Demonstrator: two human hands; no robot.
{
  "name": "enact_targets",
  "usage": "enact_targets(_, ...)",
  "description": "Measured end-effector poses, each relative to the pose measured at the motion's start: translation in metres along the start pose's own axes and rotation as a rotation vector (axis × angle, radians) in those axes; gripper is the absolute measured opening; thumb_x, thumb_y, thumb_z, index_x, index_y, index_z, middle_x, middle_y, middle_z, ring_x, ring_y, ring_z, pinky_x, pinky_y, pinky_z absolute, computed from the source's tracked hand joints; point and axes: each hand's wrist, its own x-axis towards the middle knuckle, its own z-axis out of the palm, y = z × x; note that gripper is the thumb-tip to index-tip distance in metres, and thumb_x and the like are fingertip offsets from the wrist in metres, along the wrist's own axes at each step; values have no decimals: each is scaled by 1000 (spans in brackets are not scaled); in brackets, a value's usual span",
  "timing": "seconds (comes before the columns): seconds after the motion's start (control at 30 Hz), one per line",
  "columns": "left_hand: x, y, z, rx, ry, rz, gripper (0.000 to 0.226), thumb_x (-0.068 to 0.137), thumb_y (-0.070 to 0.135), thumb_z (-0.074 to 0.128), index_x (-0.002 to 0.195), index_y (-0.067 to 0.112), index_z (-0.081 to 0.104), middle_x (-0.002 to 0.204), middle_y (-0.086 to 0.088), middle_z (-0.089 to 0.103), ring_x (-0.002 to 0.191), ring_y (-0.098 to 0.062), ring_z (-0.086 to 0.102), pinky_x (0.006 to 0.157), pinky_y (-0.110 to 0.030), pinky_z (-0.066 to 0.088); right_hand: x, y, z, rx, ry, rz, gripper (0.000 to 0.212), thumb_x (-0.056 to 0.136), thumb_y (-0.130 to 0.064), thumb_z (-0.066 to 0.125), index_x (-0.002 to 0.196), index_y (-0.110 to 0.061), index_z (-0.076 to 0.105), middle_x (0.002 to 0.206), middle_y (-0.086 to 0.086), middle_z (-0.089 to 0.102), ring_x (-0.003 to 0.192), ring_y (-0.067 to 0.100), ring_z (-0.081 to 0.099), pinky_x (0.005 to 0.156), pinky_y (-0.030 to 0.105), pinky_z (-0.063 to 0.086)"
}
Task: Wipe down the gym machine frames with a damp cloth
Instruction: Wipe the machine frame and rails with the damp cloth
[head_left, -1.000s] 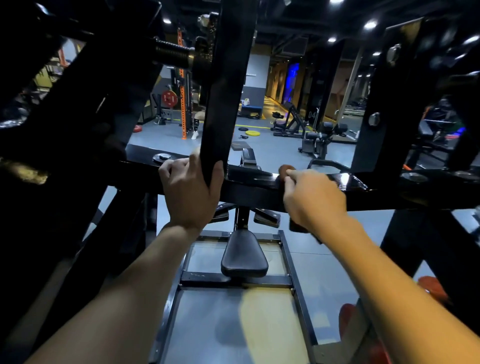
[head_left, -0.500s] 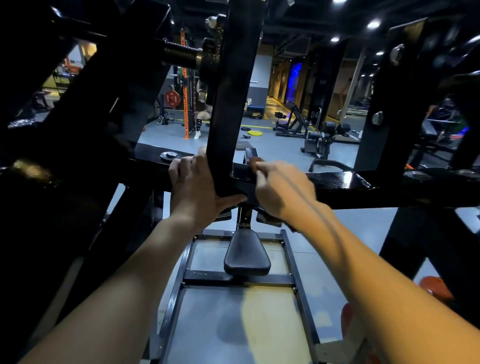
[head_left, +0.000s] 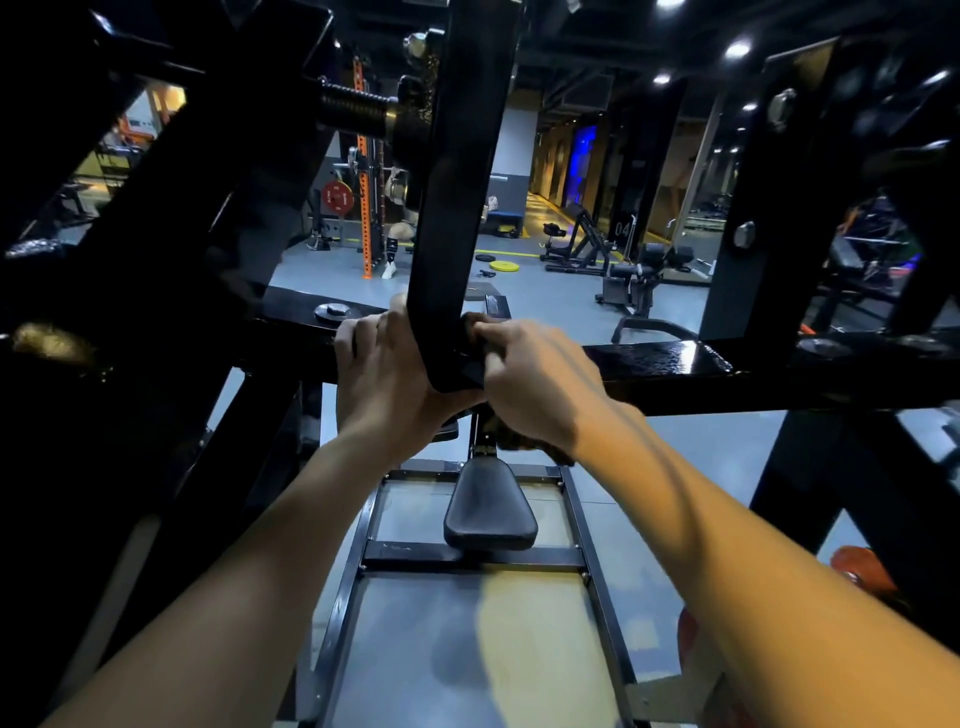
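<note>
A black gym machine frame fills the view. Its vertical post (head_left: 457, 182) meets a glossy horizontal crossbar (head_left: 675, 364) in the middle. My left hand (head_left: 384, 379) is wrapped around the foot of the post from the left. My right hand (head_left: 535, 379) presses a dark cloth (head_left: 471, 328) onto the crossbar right beside the post. Most of the cloth is hidden under my fingers, and a dark fold hangs below my palm. My two hands almost touch at the post.
Below the crossbar, a black seat pad (head_left: 488, 514) sits on the machine's floor frame (head_left: 587, 519). Thick black frame members stand close on the left (head_left: 171, 260) and right (head_left: 779, 208). An orange weight plate (head_left: 862, 571) lies at lower right. Benches, a yellow plate (head_left: 504, 266) and a person (head_left: 400, 228) are far behind.
My right hand has slid left along the crossbar with the cloth, up to the vertical post. My left hand has stayed gripping the post.
</note>
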Motion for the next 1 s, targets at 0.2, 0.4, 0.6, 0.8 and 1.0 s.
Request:
enact_targets(0.2,-3,4,0,-40,9,-51,120,63,75,80,148,14,23,130,-7,46,128,-24,26,118,-39,8,-21,45,-34,-203,-47,228,39,96,-22,43,126,-36,64,89,1,64,78,26,64,66,36,54)
enact_targets(0.4,-2,0,3,16,0,-11,112,66,86,65,146,18,28,134,-1,39,126,-26,34,115,-40,12,-3,-11,3,-128,30,109,32,95,-19,48,122,-28,63,118,1,60,94,30,59,75,36,46)
enact_targets(0.6,0,-2,7,-42,12,-51,120,59,77,79,146,15,25,131,-4,48,129,-26,31,118,-39,10,-17,30,-33,-292,-70,171,47,97,-20,46,139,-37,58,95,2,63,81,24,63,66,33,53)
enact_targets(0.8,-1,-1,6,-42,-9,-33,116,60,89,66,145,19,29,129,1,44,126,-25,35,114,-37,11,16,-12,-11,-150,-65,193,39,95,-17,49,127,-33,65,109,4,69,90,28,62,77,33,55)
enact_targets(1.0,-2,-2,8,-39,26,-37,118,61,79,77,146,14,27,128,-3,49,127,-28,34,117,-41,14,-14,25,-30,-265,-107,86,47,100,-31,47,145,-45,52,79,-7,60,73,19,66,67,38,61)
